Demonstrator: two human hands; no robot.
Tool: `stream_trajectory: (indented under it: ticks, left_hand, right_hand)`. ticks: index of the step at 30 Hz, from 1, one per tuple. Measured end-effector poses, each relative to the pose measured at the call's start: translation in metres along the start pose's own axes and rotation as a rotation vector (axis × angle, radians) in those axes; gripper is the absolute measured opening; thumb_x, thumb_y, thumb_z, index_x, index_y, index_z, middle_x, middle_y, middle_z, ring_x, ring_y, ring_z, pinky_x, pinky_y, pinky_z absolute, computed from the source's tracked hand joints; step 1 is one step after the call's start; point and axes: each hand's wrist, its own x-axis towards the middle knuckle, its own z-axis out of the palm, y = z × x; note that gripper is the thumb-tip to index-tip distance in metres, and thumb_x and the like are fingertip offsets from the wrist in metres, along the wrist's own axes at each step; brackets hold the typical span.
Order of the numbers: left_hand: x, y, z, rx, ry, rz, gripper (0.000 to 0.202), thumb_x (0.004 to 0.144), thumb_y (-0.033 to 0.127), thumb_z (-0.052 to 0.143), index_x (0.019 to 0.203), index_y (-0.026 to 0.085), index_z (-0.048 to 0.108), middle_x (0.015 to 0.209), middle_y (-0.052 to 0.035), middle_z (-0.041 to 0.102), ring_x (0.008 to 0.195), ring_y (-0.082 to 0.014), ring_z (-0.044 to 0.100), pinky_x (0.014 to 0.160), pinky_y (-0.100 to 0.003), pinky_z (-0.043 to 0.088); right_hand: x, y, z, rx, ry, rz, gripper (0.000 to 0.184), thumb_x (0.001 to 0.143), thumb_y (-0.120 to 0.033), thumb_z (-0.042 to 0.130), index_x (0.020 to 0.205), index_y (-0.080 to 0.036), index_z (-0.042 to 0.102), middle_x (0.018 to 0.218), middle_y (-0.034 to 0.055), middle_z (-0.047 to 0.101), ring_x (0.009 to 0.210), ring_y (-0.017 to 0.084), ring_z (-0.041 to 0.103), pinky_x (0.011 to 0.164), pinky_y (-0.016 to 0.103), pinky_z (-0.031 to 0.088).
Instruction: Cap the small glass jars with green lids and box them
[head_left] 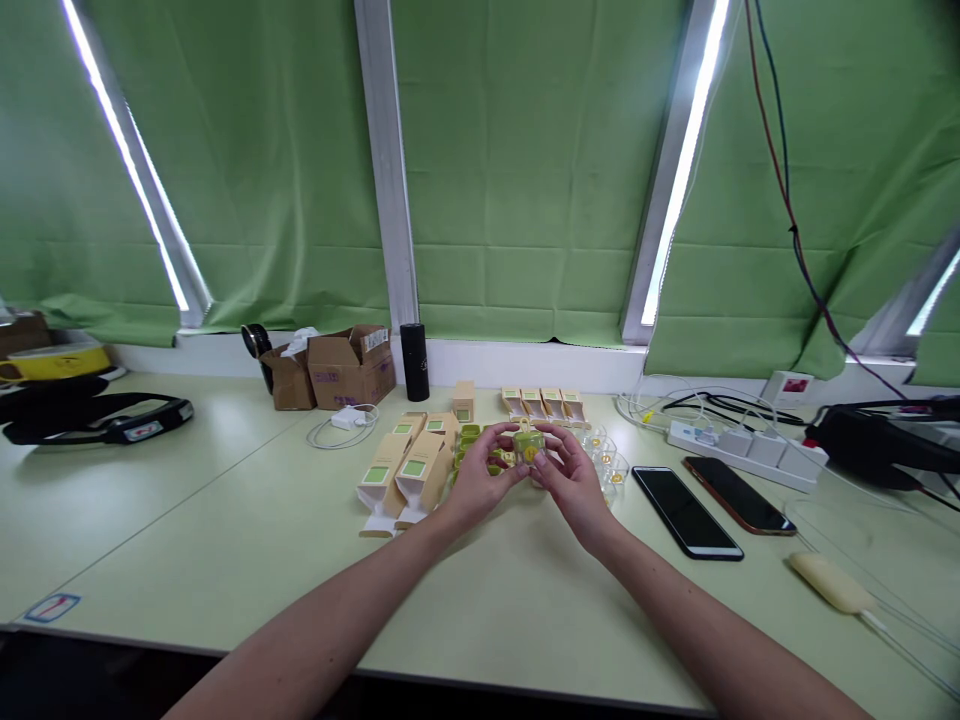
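Between my two hands is a small clear-and-green container (529, 447) with a round yellow mark on its front and a pale loop at its top. My left hand (484, 475) grips it from the left, thumb and fingers closed on its side. From the right, my right hand (576, 482) holds the same container, thumb at its lower edge. Behind my left hand are several green pieces (469, 432), partly hidden. Several small clear containers (616, 470) with yellow marks stand just right of my right hand. Open beige cartons (424, 468) with green labels lie left of my hands.
More open cartons (544, 404) stand at the back beside an upright carton (463, 400). A black bottle (415, 362) and cardboard boxes (351, 368) line the window. Two phones (686, 510), a power strip (750, 455) and a cream-coloured mouse-shaped device (831, 583) lie at right.
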Motion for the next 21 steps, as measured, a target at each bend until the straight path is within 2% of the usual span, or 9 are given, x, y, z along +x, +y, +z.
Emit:
stream_trajectory:
  ticks: [9, 14, 18, 21]
  left_hand:
    - [0.0011, -0.0007, -0.0017, 0.033, -0.003, 0.046, 0.046, 0.082, 0.034, 0.083, 0.123, 0.021, 0.067, 0.123, -0.012, 0.07, 0.111, -0.0258, 0.065, 0.086, -0.035, 0.055]
    - [0.0021, -0.0033, -0.0021, 0.046, 0.003, 0.066, 0.046, 0.084, 0.036, 0.081, 0.126, 0.022, 0.068, 0.124, -0.0125, 0.071, 0.111, -0.0262, 0.066, 0.088, -0.036, 0.056]
    - [0.0028, -0.0038, -0.0017, 0.038, 0.019, 0.072, 0.046, 0.086, 0.036, 0.08, 0.129, 0.023, 0.069, 0.121, -0.0116, 0.072, 0.11, -0.0254, 0.067, 0.088, -0.035, 0.056]
    - [0.0029, -0.0061, -0.0017, 0.059, 0.04, 0.067, 0.047, 0.085, 0.036, 0.081, 0.129, 0.023, 0.07, 0.122, -0.0113, 0.072, 0.109, -0.0249, 0.067, 0.088, -0.035, 0.055]
  right_hand:
    - [0.0025, -0.0006, -0.0027, -0.044, 0.007, -0.014, 0.046, 0.077, -0.046, 0.089, 0.115, -0.029, 0.069, 0.112, 0.0029, 0.067, 0.086, 0.017, 0.07, 0.081, 0.037, 0.064]
    - [0.0026, -0.0031, -0.0037, -0.042, 0.003, -0.02, 0.044, 0.078, -0.046, 0.089, 0.115, -0.03, 0.07, 0.116, 0.0034, 0.068, 0.09, 0.018, 0.071, 0.089, 0.04, 0.064]
    - [0.0005, -0.0021, -0.0029, 0.016, -0.02, -0.016, 0.049, 0.081, -0.049, 0.086, 0.124, -0.032, 0.07, 0.124, 0.004, 0.067, 0.103, 0.021, 0.071, 0.098, 0.042, 0.061]
    - [-0.0004, 0.0011, -0.0019, 0.036, -0.025, 0.002, 0.056, 0.08, -0.049, 0.086, 0.131, -0.033, 0.067, 0.125, 0.0035, 0.066, 0.104, 0.02, 0.071, 0.101, 0.041, 0.06]
